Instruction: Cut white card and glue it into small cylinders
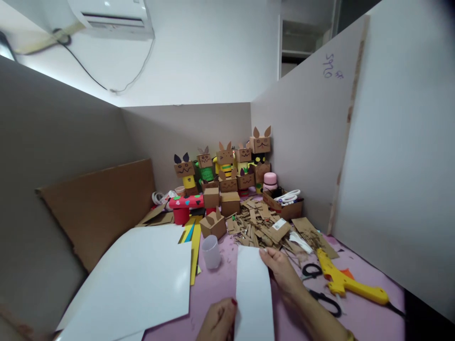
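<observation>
A long white paper strip (253, 289) stands out over the pink table, its lower end cut off by the frame. My right hand (282, 272) pinches it at the upper right corner between thumb and fingers. Along its lower left edge, my left hand (217, 321) is curled closed with the thumb on the strip. Beyond the strip is a translucent plastic cup (211, 252). Large white sheets (142, 274) lie to the left. Black-handled scissors (325, 302) and a yellow glue gun (350, 283) rest to the right of my right hand.
Cardboard scraps (258, 222) are heaped ahead. Several cardboard animal figures (225, 158) stand at the back, near a small open box (213, 226). A box with white cords (284, 203) sits at right. Grey partitions (298, 142) and a leaning cardboard sheet (106, 203) border the table.
</observation>
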`<state>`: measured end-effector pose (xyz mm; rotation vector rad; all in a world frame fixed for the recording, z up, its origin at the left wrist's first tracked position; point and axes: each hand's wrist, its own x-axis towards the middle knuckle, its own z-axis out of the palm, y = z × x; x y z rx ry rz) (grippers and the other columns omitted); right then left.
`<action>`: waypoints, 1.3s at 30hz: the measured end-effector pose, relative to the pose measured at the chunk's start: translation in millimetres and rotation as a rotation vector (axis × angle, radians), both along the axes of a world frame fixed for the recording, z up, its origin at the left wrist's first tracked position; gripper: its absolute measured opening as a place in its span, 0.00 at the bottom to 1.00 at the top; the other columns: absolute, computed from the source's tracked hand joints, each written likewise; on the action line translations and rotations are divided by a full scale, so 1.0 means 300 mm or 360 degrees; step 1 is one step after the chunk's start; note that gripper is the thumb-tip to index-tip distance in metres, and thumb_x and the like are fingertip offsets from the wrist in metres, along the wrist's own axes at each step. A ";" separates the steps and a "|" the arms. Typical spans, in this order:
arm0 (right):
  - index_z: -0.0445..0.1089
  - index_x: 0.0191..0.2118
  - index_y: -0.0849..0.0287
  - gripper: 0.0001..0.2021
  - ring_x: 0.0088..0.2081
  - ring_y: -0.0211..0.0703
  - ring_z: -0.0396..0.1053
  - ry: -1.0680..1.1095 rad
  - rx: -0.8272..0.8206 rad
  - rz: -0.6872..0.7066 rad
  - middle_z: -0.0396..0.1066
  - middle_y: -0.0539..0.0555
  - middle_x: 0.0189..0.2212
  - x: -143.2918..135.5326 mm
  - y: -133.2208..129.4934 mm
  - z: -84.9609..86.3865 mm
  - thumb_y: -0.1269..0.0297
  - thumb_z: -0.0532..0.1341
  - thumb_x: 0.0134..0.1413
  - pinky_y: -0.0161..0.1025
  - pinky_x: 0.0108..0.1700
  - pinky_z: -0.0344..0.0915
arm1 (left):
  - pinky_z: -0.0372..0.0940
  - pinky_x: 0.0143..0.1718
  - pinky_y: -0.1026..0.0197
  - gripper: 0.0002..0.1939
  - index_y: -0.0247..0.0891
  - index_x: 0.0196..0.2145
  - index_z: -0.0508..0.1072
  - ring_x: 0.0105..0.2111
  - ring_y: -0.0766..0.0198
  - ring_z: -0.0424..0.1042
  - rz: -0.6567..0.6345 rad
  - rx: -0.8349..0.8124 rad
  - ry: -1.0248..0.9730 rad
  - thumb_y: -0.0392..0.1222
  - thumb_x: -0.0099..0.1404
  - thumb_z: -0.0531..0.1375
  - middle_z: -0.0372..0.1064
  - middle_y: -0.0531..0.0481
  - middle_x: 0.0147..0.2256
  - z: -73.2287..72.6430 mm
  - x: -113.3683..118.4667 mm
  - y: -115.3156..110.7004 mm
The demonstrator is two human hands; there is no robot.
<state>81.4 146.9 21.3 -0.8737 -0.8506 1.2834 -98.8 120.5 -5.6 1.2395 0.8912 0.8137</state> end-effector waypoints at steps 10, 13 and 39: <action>0.63 0.17 0.61 0.20 0.10 0.28 0.52 -0.0071 -0.0184 0.0539 0.59 0.42 0.08 -0.094 -0.049 -0.055 0.51 0.70 0.32 0.28 0.13 0.42 | 0.51 0.18 0.68 0.24 0.36 0.18 0.65 0.17 0.71 0.55 0.0524 -0.0090 -0.0199 0.61 0.46 0.66 0.58 0.58 0.15 0.015 -0.011 0.030; 0.61 0.16 0.61 0.17 0.13 0.28 0.53 0.0058 -0.0241 0.0507 0.58 0.41 0.10 -0.089 -0.046 -0.046 0.57 0.68 0.35 0.27 0.16 0.47 | 0.55 0.21 0.67 0.20 0.35 0.19 0.67 0.19 0.69 0.60 0.0511 -0.0213 -0.0478 0.53 0.47 0.68 0.61 0.57 0.17 0.040 0.006 0.010; 0.63 0.21 0.61 0.21 0.08 0.25 0.50 -0.0120 -0.0171 0.0197 0.60 0.41 0.09 -0.022 0.014 -0.061 0.48 0.67 0.35 0.26 0.11 0.40 | 0.40 0.59 0.47 0.12 0.55 0.29 0.80 0.47 0.47 0.70 0.0037 0.1149 0.0380 0.58 0.56 0.59 0.78 0.47 0.36 0.003 -0.026 -0.007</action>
